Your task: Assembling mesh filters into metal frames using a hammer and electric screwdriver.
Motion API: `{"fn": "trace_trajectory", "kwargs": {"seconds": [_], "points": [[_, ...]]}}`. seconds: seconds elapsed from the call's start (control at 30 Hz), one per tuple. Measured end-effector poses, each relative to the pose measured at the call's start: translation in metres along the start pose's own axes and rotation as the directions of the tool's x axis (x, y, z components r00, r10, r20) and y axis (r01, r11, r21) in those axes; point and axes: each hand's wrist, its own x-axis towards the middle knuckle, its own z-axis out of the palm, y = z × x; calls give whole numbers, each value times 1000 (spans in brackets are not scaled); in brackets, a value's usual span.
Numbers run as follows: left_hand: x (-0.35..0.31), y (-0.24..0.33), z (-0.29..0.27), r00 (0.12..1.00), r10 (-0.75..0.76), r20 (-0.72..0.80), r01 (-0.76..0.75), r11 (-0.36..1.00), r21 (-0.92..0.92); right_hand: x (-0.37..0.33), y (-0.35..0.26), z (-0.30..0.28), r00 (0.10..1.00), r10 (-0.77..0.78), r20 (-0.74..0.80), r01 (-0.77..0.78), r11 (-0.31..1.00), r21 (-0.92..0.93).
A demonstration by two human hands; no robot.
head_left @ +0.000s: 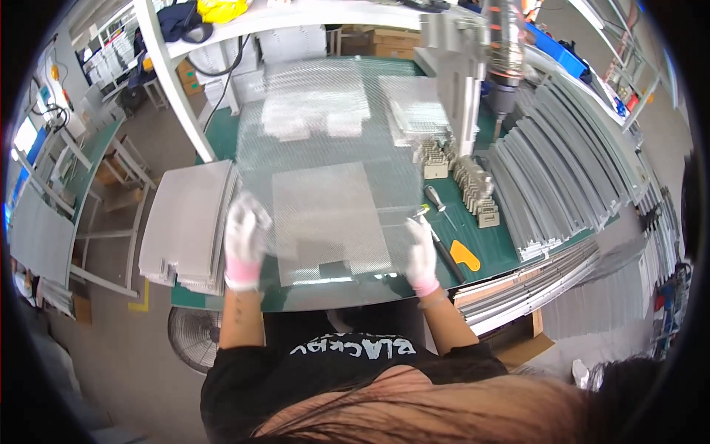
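A large translucent, finely patterned sheet (259, 155) spreads over the middle of the green-topped table and blurs with motion. My left hand (245, 240), in a white and pink glove, grips its near left edge; the fingers are smeared. At the near right edge, my right hand (421, 259), gloved alike, has its fingers closed on the same sheet. Under the see-through sheet lies a grey rectangular panel (325, 200) with a notch in its near edge. Farther back, whitish pieces (314, 118) show through.
A stack of grey panels (185, 214) stands left. On the right are a screwdriver (435, 198), a black-handled tool (447, 259), a yellow scraper (465, 256), beige blocks (477, 196) and a long row of grey panels (569, 163). A power driver (505, 81) hangs above; a fan (194, 337) stands below.
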Motion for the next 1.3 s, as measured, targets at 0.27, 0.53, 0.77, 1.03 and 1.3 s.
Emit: {"fn": "trace_trajectory", "kwargs": {"seconds": [0.27, 0.53, 0.77, 1.03, 1.3], "points": [[-102, -43, -2, 979, 112, -171, 94, 496, 863, 3, -73, 16, 991, 66, 120, -25, 948, -317], [-77, -57, -22, 992, 39, -122, 122, 9, 993, 32, -28, 49, 948, 248, 197, -143, 890, -432], [-72, -65, -27, 986, -53, -157, 147, -163, 976, 23, 8, 61, 947, 243, 208, -60, 773, -632], [-68, -63, -26, 971, -101, -215, 194, -182, 964, 20, 11, 59, 951, 191, 244, 2, 784, -621], [-73, -67, -29, 986, -39, -164, 158, -125, 979, 23, 0, 59, 937, 238, 255, -16, 759, -651]]}}
